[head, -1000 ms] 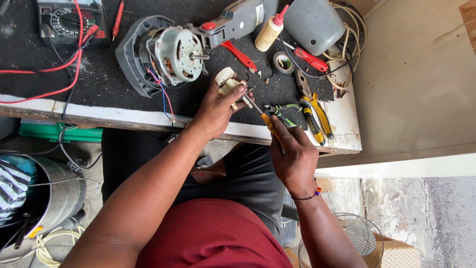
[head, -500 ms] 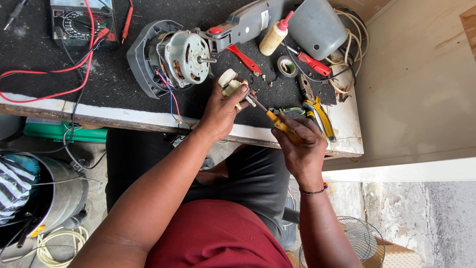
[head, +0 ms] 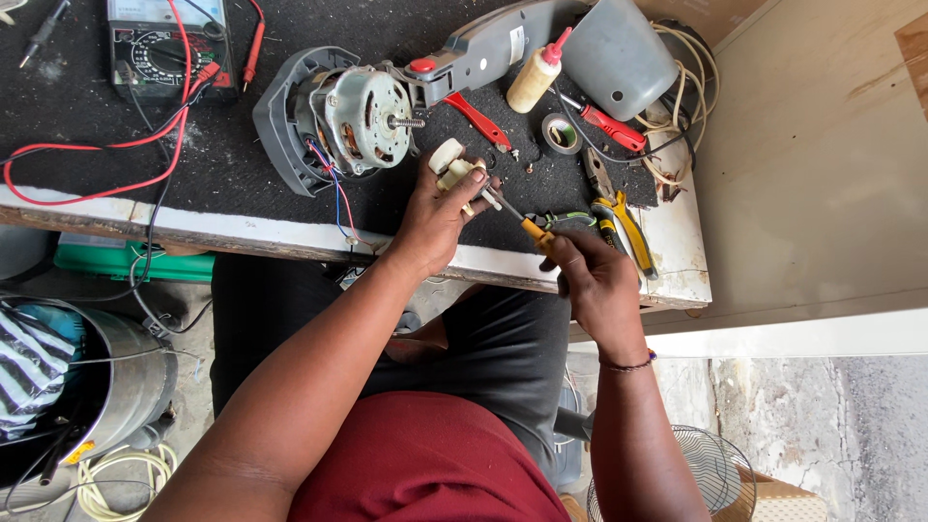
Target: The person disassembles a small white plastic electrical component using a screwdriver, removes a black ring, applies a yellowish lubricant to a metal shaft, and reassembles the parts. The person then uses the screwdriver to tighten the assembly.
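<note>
Left hand (head: 435, 217): fingers clamped on cream plug (head: 452, 172), frame centre.
Right hand (head: 597, 280): fingers clamped on yellow-handled screwdriver (head: 522, 224), tip at plug.
Motor (head: 362, 108): upper left of hands.

Both forearms reach forward from the lap, left hand (head: 437, 217) curled with fingers pinched closed, right hand (head: 594, 280) clenched in a fist, wrist bent inward toward the left.

A repair workshop: multimeter (head: 166, 48), bare fan motor (head: 360, 111), pliers (head: 626, 227) on a cluttered bench (head: 116, 155).
</note>
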